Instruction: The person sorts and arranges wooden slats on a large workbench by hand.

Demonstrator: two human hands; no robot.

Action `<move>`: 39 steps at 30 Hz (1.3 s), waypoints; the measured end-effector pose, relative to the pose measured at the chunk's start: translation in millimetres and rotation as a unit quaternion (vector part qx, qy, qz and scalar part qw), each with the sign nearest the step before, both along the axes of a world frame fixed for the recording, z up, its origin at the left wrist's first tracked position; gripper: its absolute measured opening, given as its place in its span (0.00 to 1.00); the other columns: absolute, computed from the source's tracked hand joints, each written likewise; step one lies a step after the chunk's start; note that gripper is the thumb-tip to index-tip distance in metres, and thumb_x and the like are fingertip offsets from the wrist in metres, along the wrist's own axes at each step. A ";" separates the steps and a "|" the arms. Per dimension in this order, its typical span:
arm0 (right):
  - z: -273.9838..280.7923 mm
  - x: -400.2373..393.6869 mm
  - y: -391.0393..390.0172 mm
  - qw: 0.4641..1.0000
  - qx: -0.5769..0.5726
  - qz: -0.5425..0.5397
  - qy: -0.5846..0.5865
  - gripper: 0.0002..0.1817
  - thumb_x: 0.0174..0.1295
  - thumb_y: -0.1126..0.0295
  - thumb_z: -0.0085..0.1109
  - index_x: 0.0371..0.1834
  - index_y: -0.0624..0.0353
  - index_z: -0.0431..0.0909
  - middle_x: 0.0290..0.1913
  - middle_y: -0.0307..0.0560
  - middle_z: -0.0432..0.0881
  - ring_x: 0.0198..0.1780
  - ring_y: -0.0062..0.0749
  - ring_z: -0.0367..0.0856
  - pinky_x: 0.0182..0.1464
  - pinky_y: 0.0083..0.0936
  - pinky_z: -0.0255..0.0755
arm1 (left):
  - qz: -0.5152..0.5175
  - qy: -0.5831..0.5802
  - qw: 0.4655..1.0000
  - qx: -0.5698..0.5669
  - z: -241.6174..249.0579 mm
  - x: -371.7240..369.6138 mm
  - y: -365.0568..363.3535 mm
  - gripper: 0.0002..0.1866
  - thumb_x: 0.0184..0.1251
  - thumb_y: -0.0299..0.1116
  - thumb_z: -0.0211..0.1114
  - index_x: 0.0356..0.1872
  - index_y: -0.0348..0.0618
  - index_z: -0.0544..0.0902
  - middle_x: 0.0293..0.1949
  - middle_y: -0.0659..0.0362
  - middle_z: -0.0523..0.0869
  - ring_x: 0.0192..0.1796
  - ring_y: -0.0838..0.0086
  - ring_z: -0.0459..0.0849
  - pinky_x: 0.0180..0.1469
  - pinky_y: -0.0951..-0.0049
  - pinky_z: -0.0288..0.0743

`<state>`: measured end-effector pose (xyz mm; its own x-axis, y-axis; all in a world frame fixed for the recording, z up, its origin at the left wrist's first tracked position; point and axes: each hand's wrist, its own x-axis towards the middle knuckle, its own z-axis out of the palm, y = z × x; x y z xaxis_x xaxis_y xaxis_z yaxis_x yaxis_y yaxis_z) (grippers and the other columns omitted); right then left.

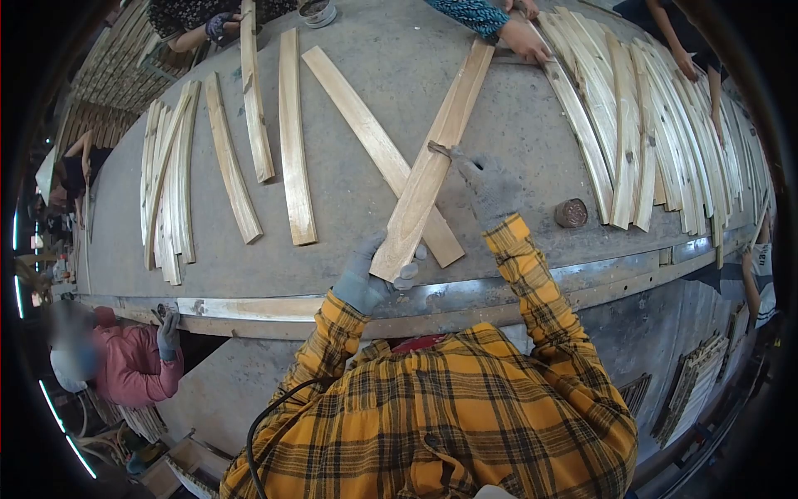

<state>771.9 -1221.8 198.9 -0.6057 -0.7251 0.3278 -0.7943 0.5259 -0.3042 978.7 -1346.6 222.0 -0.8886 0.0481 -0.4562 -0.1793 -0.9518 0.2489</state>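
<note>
My left hand (pixel 366 268), in a grey glove, is closed around the near end of a wooden slat (pixel 432 166). The slat slants away from me across the table, its far end close to a co-worker's hand. My right hand (pixel 490 187), also gloved, grips a small flat-bladed tool (pixel 440 150); most of it is hidden in the fingers, and its tip rests at the slat's right edge. Beneath the held slat, a second slat (pixel 357 116) crosses at an angle. Right of my right hand stands a small tin of brown paste (pixel 570 214).
On the grey table (pixel 349 216), several slats (pixel 170 183) lie at left and many more (pixel 665 141) at right. Co-workers' hands (pixel 524 40) work along the far side. A person in a pink top (pixel 137 362) is at the near left. A metal-topped rail (pixel 465 293) edges my side.
</note>
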 end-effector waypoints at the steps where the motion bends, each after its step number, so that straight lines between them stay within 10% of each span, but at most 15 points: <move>1: -0.4 1.7 1.3 1.000 0.008 -0.016 0.012 0.23 0.58 0.74 0.51 0.56 0.37 0.73 0.35 0.37 0.74 0.37 0.32 0.77 0.34 0.27 0.75 | 0.005 0.001 1.000 0.004 0.3 0.1 -0.3 0.26 0.67 0.47 0.49 0.58 0.39 0.64 0.38 0.47 0.76 0.25 0.72 0.72 0.20 0.79 0.64; 21: 6.3 -2.0 2.0 0.996 -0.031 -0.032 0.076 0.17 0.55 0.74 0.54 0.46 0.38 0.80 0.29 0.35 0.78 0.27 0.27 0.77 0.26 0.22 0.72 | -0.010 -0.026 0.999 -0.024 9.0 -2.9 -4.7 0.25 0.69 0.47 0.46 0.57 0.37 0.64 0.36 0.46 0.79 0.26 0.70 0.76 0.22 0.75 0.70; 26: 13.0 -5.4 8.5 0.987 -0.081 -0.038 -0.137 0.14 0.59 0.70 0.52 0.48 0.39 0.76 0.33 0.40 0.77 0.35 0.34 0.79 0.33 0.30 0.75 | -0.010 0.002 1.000 0.000 12.1 -0.8 -3.3 0.25 0.69 0.46 0.45 0.58 0.37 0.63 0.36 0.46 0.78 0.26 0.70 0.75 0.22 0.75 0.70; 32: 19.7 0.8 6.4 0.999 0.015 -0.030 0.022 0.15 0.57 0.73 0.54 0.46 0.44 0.81 0.31 0.38 0.80 0.29 0.26 0.79 0.33 0.19 0.73 | 0.000 -0.029 0.999 -0.041 26.6 -0.2 0.2 0.24 0.70 0.46 0.44 0.56 0.36 0.64 0.37 0.46 0.78 0.26 0.70 0.74 0.21 0.76 0.67; 35: 31.1 3.1 10.3 0.977 -0.082 0.051 -0.189 0.15 0.61 0.65 0.52 0.51 0.37 0.76 0.32 0.40 0.78 0.32 0.34 0.78 0.33 0.29 0.74 | 0.022 -0.035 0.998 -0.037 26.8 2.4 0.8 0.24 0.70 0.45 0.44 0.56 0.36 0.65 0.37 0.46 0.79 0.25 0.70 0.74 0.21 0.76 0.66; 39: 26.1 -7.7 -5.7 0.982 -0.098 0.019 -0.158 0.17 0.63 0.66 0.49 0.55 0.35 0.72 0.32 0.39 0.78 0.31 0.33 0.78 0.32 0.28 0.74 | 0.021 -0.043 0.997 -0.059 21.2 6.3 -0.4 0.24 0.69 0.45 0.46 0.57 0.37 0.65 0.38 0.46 0.78 0.25 0.70 0.74 0.21 0.77 0.68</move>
<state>764.2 -1227.5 225.0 -0.6737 -0.6904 0.2636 -0.6618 0.4048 -0.6310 984.9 -1347.0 243.2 -0.8466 -0.0463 -0.5303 -0.1660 -0.9236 0.3456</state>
